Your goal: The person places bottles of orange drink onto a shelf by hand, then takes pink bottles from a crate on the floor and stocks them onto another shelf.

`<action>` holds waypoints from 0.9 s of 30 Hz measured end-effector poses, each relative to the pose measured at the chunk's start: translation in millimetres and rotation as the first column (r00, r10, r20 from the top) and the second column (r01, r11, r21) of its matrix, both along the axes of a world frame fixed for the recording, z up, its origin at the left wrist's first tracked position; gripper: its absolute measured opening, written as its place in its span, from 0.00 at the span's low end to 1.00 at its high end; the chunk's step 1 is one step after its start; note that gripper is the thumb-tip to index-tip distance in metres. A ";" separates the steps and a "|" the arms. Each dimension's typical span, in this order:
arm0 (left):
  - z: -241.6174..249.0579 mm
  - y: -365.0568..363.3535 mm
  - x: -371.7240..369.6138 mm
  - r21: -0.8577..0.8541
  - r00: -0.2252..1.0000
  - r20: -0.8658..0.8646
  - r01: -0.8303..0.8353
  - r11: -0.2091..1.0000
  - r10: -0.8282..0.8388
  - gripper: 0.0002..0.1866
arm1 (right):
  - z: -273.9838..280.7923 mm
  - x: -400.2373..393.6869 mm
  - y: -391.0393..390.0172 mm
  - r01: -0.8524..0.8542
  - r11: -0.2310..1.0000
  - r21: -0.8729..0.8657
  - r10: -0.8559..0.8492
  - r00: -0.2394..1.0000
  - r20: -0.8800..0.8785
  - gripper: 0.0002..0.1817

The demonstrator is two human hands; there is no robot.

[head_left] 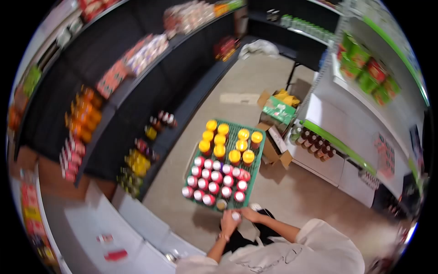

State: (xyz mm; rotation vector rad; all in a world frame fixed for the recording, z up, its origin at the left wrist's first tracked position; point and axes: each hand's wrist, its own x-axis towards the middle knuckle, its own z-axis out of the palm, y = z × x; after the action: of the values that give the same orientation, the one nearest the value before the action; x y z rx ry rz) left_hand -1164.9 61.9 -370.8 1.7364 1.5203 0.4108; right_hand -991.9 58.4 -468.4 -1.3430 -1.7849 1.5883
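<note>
A green plastic crate full of bottles is in front of me, its near edge at my hands. Yellow-capped bottles stand in its far half, and rows of bottles with white caps fill the near half. My left hand is closed at the near edge around a small bottle with a white cap; its lower part is hidden. Right beside it, my right hand has its fingers curled at the crate's near rim, blurred by motion. One tan-capped bottle sits at that rim.
Dark shelves with packets and bottles run along the left. White shelves stand on the right, with brown bottles low down. Opened cardboard boxes lie on the floor beyond the crate's right side. A white bag lies at the far end.
</note>
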 end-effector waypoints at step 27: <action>267.5 -89.9 249.4 0.001 0.233 0.632 0.953 0.302 -0.739 0.26 | 286.0 106.2 -262.9 0.980 0.154 -0.122 -0.877 0.079 -0.474 0.36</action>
State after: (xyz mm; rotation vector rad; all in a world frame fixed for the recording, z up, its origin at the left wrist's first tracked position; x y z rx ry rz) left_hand -915.5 -28.0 -103.3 1.6397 0.0018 -0.0602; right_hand -885.7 -204.6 -182.4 -1.3463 -0.3905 0.7100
